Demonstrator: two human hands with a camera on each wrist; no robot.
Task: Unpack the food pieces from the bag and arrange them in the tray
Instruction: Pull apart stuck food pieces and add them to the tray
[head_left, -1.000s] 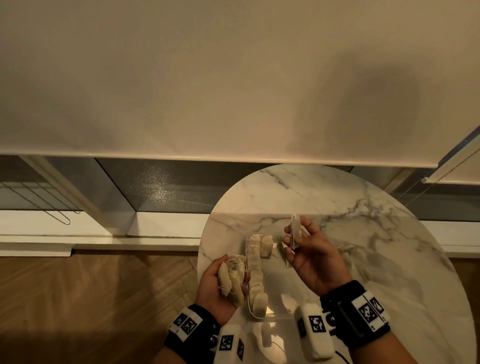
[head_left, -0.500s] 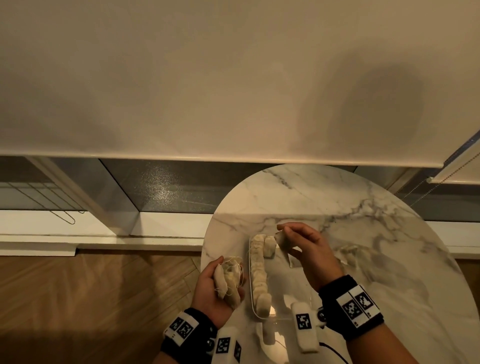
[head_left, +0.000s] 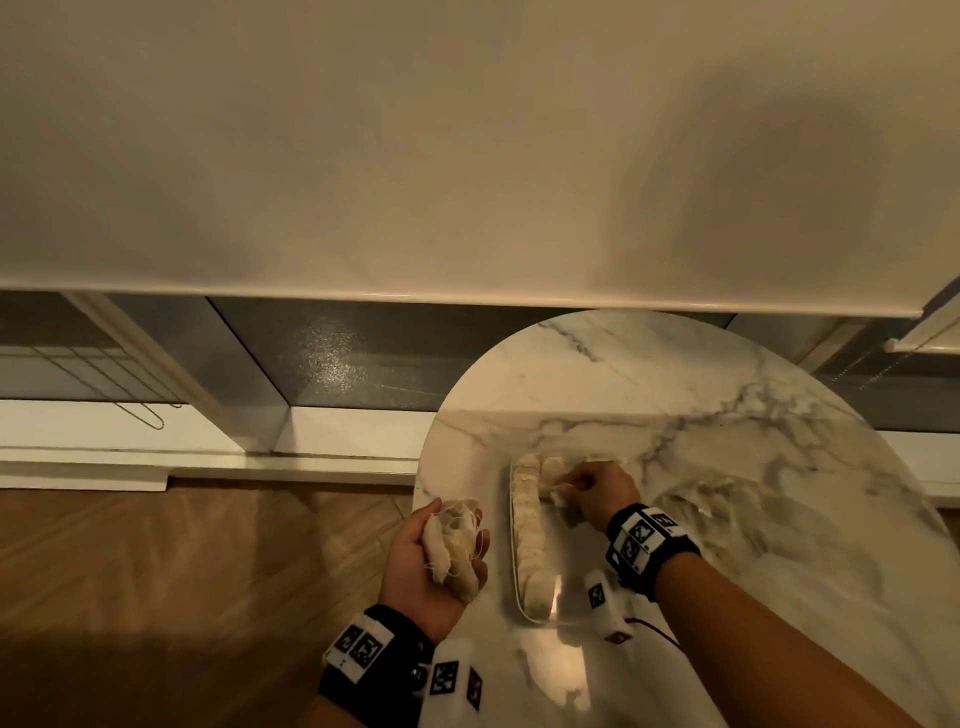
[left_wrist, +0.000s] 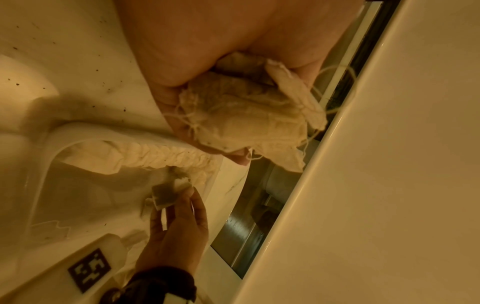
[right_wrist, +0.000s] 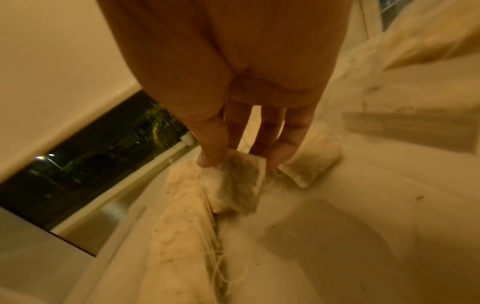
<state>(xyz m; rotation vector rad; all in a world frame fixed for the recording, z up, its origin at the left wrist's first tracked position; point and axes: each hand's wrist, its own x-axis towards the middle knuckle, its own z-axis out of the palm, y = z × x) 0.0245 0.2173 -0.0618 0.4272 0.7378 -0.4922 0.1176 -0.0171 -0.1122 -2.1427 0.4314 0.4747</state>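
The food pieces are small pale tea bags with strings. My left hand (head_left: 441, 551) grips a bundle of them (head_left: 454, 538) at the table's left edge, palm up; the same bundle (left_wrist: 249, 123) shows in the left wrist view. A clear plastic tray (head_left: 540, 618) lies on the table with a long row of tea bags (head_left: 525, 525) along its left side. My right hand (head_left: 569, 491) reaches into the tray's far end and pinches one tea bag (right_wrist: 239, 183) between thumb and fingers, low beside the row (right_wrist: 179, 216). Another tea bag (right_wrist: 309, 166) lies just past it.
The round marble table (head_left: 727, 441) stands by a window with a lowered blind (head_left: 467, 156). Its left edge runs right beside my left hand, with wooden floor (head_left: 182, 571) below. Something pale and crumpled, perhaps plastic, lies right of the tray (head_left: 696, 501).
My right hand has come down from above the tray to its far end, turning palm down with the tea bag still pinched. The left hand has kept its bundle and barely moved.
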